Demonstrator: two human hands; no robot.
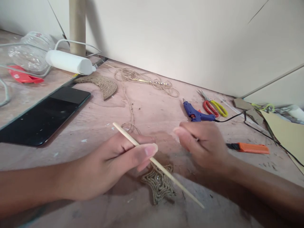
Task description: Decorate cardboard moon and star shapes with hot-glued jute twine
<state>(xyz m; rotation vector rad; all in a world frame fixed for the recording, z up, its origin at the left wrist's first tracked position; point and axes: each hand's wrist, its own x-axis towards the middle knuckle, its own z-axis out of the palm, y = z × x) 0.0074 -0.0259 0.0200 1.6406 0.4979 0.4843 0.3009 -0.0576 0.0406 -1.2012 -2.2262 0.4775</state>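
Observation:
My left hand (123,158) is closed around a thin pale wooden stick (171,175), pinched between thumb and fingers, its tapered end pointing down to the right. Beneath the stick lies a star wound with twine (158,185), with a shiny clear patch near its middle. A strand of twine loops on the table behind my left fingers. My right hand (201,144) is raised to the right of the star, fingers curled and thumb pressed against them. Motion blurs it, and whatever it may pinch is hidden. Just behind it rests a blue glue gun (198,114).
A phone (47,117), a twine-covered crescent (102,84) and a white bottle (68,61) lie left. Loose twine (130,75) runs along the back. Red-and-yellow-handled scissors (215,107), an orange cutter (253,148) and a black cord (266,134) are at right.

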